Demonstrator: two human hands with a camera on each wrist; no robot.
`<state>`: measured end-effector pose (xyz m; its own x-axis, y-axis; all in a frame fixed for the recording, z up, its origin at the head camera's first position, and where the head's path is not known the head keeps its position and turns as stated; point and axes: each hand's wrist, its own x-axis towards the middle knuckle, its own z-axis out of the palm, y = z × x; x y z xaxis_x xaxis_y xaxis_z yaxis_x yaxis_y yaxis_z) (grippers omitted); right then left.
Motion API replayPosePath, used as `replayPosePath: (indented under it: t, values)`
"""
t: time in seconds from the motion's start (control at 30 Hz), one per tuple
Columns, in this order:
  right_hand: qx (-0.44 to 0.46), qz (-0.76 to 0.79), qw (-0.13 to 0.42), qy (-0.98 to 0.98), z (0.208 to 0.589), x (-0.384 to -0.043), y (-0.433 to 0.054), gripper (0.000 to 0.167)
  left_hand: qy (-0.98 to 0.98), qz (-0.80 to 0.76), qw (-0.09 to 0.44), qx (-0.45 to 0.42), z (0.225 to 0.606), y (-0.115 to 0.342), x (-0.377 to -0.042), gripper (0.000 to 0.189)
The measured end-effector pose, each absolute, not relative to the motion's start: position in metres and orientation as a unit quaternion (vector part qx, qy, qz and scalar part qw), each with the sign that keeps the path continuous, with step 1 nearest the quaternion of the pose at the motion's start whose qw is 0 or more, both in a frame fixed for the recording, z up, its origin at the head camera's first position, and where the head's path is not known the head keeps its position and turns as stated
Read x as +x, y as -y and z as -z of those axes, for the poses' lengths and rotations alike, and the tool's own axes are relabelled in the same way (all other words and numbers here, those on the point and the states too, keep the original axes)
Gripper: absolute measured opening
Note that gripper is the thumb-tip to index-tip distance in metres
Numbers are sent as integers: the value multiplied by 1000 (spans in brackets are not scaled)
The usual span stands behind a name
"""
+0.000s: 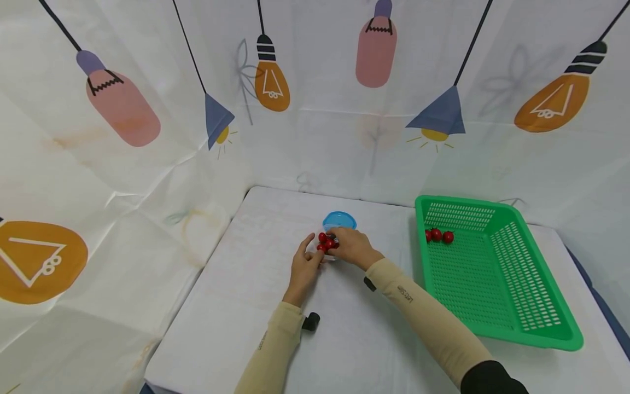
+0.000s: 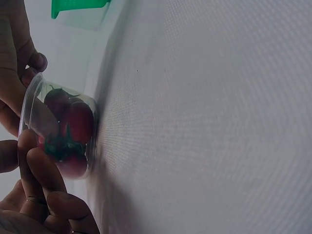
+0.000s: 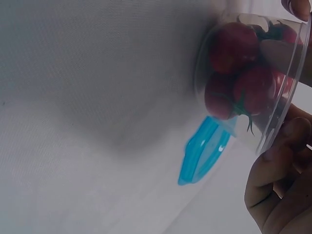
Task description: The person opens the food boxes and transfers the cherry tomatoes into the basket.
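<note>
Small red tomatoes [image 1: 322, 237] with green stems fill a clear plastic tub [image 2: 90, 168] on the white table. My left hand [image 1: 304, 268] holds the tub from the left, its fingers [image 2: 41, 168] against the rim and outer wall. From the right, my right hand [image 1: 351, 246] reaches over the rim. One of its fingers dips inside and lies against the tomatoes [image 3: 253, 90]. I cannot tell whether it pinches one of them. Just behind the tub sits a blue lid [image 1: 339, 220], also visible in the right wrist view.
A green slotted basket [image 1: 502, 317] stands at the right of the table, with a few tomatoes [image 1: 436, 235] by its left wall. A white cloth printed with lamps [image 1: 376, 52] hangs behind and at the left. The table [image 1: 231, 306] extends in front of the hands.
</note>
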<state>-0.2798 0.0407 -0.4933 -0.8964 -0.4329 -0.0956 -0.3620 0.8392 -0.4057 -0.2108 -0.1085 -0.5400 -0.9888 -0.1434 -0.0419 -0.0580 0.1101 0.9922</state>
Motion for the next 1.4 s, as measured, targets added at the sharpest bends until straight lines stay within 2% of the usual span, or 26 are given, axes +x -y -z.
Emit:
replayPosePath:
  t: [0.3,0.87,1.4]
  values:
    - [-204,198,92,-954,493,-279,-42,42,749,659,28,70,539,107,-211,56]
    - [-198,217,87,-952,491,-280,-47,41,750,656,30,73,540,106,-211,57]
    - [-199,259,37,-945,469,-278,-67,39,749,658,22,77,538,107,-210,58]
